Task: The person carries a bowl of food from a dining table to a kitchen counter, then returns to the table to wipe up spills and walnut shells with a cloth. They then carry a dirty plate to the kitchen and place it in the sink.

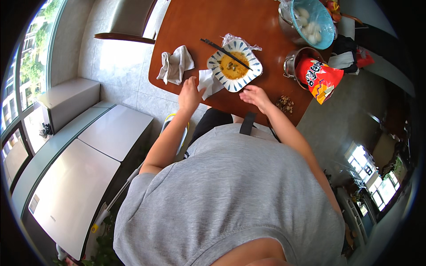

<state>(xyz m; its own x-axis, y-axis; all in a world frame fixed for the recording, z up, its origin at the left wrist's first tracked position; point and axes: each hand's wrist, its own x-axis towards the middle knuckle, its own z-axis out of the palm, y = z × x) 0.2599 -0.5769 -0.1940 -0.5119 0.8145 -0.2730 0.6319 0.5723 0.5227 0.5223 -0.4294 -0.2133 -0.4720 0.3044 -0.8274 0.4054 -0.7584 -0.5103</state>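
Note:
Over the table's near edge, my left hand [190,94] is between a folded grey-beige cloth [176,65] and a white tissue [209,83]. Its fingertips are close to the tissue; contact is hard to tell. My right hand [255,97] hovers empty just off the near right corner of a square white plate [234,87] with blue petal marks. Yellow-orange sauce with dark bits [233,66] covers the plate's middle. Black chopsticks [226,53] lie across the plate, their thick ends past its far left rim. Crumpled clear plastic wrap [246,41] is behind it.
On the wooden table [206,20], a light blue bowl [329,36] holding several eggs sits on a metal pot. A red snack bag [321,78] leans out of a steel pot [293,63]. Shells or scraps [285,104] lie right. A chair [129,20] stands far left.

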